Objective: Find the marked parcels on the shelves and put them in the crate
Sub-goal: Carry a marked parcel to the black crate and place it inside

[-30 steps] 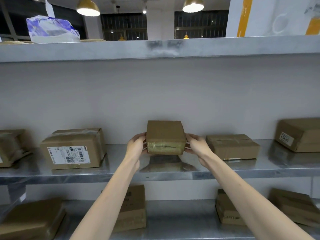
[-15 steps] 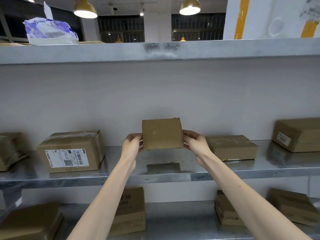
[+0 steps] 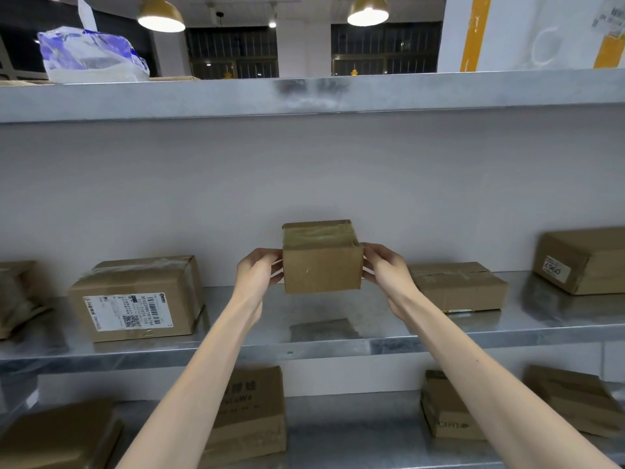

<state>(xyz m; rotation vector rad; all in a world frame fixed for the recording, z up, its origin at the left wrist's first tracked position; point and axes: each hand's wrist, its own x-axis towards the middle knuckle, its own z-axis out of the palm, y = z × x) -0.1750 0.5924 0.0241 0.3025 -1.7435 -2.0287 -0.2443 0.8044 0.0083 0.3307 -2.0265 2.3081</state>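
A small brown cardboard box (image 3: pixel 321 265) hangs in the air above the middle metal shelf (image 3: pixel 338 346). My left hand (image 3: pixel 257 274) grips its left side and my right hand (image 3: pixel 385 269) grips its right side. Its taped face points up and a plain face is turned toward me, with no mark visible on it. On the shelf to the left stands a box with a white barcode label (image 3: pixel 135 299). A flat box (image 3: pixel 456 286) lies to the right. No crate is in view.
A labelled box (image 3: pixel 581 258) sits at the far right of the middle shelf and a crumpled one (image 3: pixel 17 296) at the far left. Several boxes lie on the lower shelf (image 3: pixel 338 431). A blue-and-white plastic bag (image 3: pixel 91 55) rests on the top shelf.
Both hands lifted the small box off the middle shelf and turned it, so its taped face went from the front to the top.
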